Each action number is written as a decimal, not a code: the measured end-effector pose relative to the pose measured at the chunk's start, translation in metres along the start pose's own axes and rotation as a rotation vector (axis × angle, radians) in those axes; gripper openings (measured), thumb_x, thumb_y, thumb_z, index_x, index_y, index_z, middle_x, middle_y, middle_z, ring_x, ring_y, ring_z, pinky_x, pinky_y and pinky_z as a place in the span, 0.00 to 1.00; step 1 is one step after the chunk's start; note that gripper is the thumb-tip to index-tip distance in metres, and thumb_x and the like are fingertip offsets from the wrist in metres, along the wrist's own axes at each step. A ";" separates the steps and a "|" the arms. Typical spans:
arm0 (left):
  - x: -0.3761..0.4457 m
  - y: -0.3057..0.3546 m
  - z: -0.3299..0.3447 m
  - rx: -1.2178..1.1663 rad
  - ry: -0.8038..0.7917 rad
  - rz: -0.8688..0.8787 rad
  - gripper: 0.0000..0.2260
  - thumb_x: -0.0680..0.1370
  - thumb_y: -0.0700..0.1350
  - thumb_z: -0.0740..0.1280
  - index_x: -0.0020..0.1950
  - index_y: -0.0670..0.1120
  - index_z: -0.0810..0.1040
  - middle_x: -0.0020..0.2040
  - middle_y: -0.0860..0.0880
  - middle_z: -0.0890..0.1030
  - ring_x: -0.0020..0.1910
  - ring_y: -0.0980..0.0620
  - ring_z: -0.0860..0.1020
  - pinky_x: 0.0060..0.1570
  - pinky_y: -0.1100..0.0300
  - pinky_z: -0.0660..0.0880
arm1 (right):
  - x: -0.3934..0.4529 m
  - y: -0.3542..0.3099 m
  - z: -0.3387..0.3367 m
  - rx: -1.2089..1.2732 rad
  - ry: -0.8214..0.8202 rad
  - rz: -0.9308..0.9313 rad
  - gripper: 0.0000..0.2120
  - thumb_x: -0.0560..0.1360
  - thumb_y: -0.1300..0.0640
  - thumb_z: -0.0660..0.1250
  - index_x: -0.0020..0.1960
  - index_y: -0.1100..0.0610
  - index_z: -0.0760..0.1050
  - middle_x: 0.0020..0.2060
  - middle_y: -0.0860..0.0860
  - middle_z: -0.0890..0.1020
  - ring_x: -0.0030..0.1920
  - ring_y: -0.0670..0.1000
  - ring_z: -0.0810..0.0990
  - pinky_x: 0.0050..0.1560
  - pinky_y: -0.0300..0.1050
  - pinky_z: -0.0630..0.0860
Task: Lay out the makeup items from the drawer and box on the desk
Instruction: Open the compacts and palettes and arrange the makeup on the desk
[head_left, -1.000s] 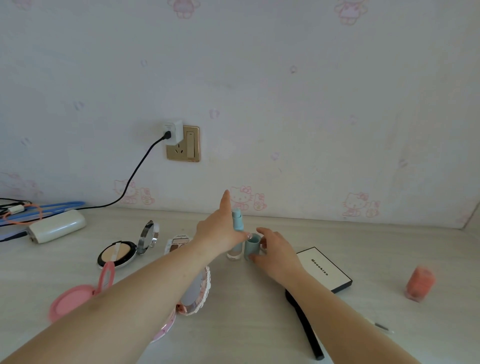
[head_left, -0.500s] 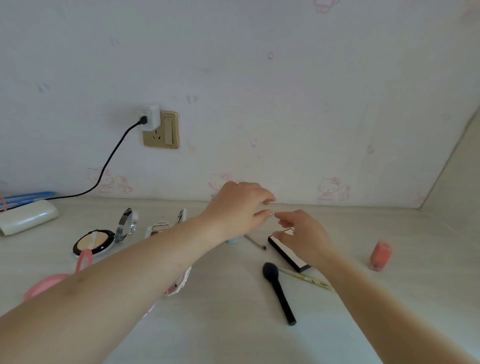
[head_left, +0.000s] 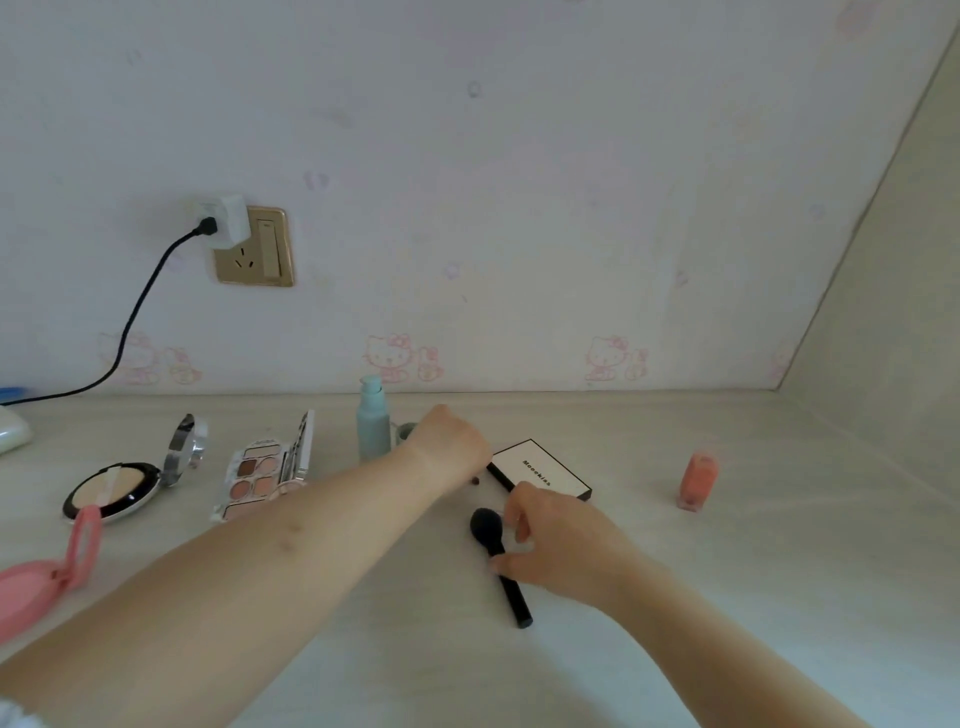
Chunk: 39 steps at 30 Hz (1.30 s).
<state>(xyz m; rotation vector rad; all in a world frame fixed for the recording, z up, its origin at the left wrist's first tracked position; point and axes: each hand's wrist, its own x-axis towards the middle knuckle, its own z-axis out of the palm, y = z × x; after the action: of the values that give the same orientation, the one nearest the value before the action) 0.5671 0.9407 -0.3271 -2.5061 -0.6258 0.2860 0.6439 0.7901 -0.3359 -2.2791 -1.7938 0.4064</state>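
Our right hand (head_left: 558, 551) pinches the black brush (head_left: 498, 564) flat on the desk (head_left: 727, 597) to place it; our left hand (head_left: 452, 447) reaches toward the bottle (head_left: 373, 426), its grip hidden, we cannot tell

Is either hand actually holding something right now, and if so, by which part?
The right hand pinches the black makeup brush on its handle, just below the bristles. The left hand's fingers are hidden, so its hold cannot be told.
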 end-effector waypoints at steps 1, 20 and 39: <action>0.002 0.000 0.002 -0.003 -0.016 0.002 0.11 0.77 0.35 0.60 0.53 0.46 0.78 0.53 0.49 0.81 0.53 0.46 0.78 0.44 0.56 0.62 | 0.001 -0.002 0.003 -0.024 -0.020 0.001 0.18 0.70 0.45 0.68 0.54 0.50 0.67 0.51 0.47 0.78 0.50 0.51 0.76 0.47 0.46 0.73; -0.032 -0.013 -0.056 -0.700 0.357 -0.014 0.08 0.75 0.41 0.62 0.53 0.45 0.74 0.51 0.47 0.77 0.50 0.46 0.76 0.47 0.55 0.72 | -0.012 0.008 -0.007 0.468 0.161 0.113 0.04 0.71 0.59 0.64 0.42 0.52 0.71 0.37 0.48 0.77 0.35 0.45 0.73 0.33 0.38 0.68; -0.239 0.028 -0.012 -0.823 0.265 -0.049 0.08 0.79 0.44 0.61 0.57 0.51 0.75 0.51 0.56 0.73 0.49 0.60 0.73 0.49 0.65 0.71 | -0.055 -0.053 0.024 1.027 0.101 0.025 0.07 0.69 0.68 0.71 0.39 0.57 0.77 0.43 0.59 0.81 0.44 0.53 0.81 0.51 0.43 0.81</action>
<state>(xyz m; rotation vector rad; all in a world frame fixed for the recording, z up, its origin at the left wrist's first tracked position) 0.3732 0.7975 -0.3146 -3.2068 -0.8050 -0.4075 0.5751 0.7492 -0.3363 -1.5352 -1.0828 0.9258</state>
